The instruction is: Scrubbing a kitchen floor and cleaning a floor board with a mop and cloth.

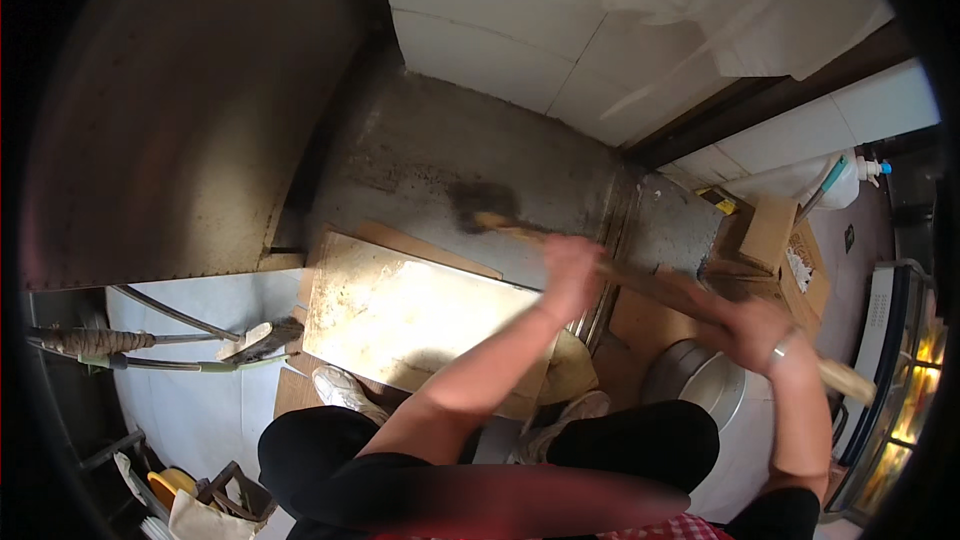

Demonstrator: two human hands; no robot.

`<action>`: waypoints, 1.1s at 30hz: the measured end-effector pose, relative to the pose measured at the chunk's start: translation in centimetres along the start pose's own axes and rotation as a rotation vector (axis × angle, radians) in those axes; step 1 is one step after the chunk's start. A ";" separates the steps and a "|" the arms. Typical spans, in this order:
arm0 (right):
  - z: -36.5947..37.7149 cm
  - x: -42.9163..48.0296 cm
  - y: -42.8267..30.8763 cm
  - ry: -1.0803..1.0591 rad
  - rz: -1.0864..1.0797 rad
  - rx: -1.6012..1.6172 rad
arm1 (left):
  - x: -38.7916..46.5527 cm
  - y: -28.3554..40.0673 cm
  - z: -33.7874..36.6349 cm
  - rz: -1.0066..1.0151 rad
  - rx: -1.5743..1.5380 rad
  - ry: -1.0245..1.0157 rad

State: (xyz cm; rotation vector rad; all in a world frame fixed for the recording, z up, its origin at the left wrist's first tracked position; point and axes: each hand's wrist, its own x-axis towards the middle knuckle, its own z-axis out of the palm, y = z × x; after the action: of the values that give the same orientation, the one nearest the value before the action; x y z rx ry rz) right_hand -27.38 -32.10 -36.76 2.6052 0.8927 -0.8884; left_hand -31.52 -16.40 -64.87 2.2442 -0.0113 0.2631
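Observation:
My left hand [571,268] is closed around a long wooden handle [652,291], not far from the tool's head. Farther back along the same handle, my right hand [754,326] grips it, with a bracelet on the wrist. The handle's pale end sticks out past that wrist. A dark, blurred tool head [480,199] is over a grimy grey surface [510,135]; its exact kind and whether it touches cannot be told. Below my left forearm lies a bright, stained flat sheet [397,307], with brown cardboard [427,246] showing under its far edge.
A dark metal panel [172,127] rises at left, near a brush [270,337] and long handles. White tiles [495,30] border the back. At right stand an open cardboard box [765,240], a plastic jug [832,180], a round metal pot [727,386] and a glass-fronted cabinet [892,390].

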 end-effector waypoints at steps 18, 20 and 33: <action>16.3 -3.7 4.3 0.023 0.454 0.553 | 7.0 3.8 11.2 0.220 0.021 -0.603; 16.9 -7.6 5.6 0.030 0.353 0.559 | 3.7 4.6 11.0 0.345 0.044 -0.476; 17.6 -2.1 6.2 -0.022 0.393 0.766 | 7.7 2.7 11.7 0.222 0.323 -0.532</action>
State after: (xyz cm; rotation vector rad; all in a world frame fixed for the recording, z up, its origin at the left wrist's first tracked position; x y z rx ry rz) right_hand -33.10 -45.12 -49.05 3.1981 -0.0219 -1.3188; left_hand -22.05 -26.48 -68.45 2.5726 -0.5371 -0.2394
